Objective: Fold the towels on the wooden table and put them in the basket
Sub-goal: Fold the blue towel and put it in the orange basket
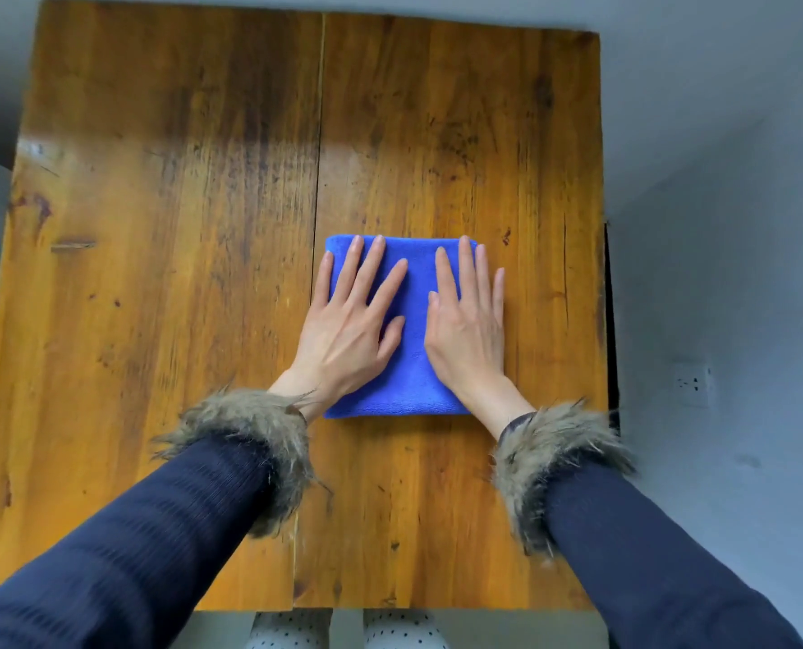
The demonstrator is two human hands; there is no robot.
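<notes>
You are pressing your left hand (350, 320) and right hand (467, 320) flat, fingers straight, gripping nothing, on the blue towel (411, 363) lying folded on the table (179, 227). Folding looks nearly done; basket not visible, transfer remaining.

Left hand (350, 320) flat, fingers spread; right hand (467, 327) flat.

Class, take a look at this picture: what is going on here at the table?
A person presses both hands flat on a folded blue microfibre towel lying on the wooden plank table. The left hand and right hand lie side by side, fingers straight, smoothing it. No basket is in view, so putting the towel away is not yet done.
</notes>
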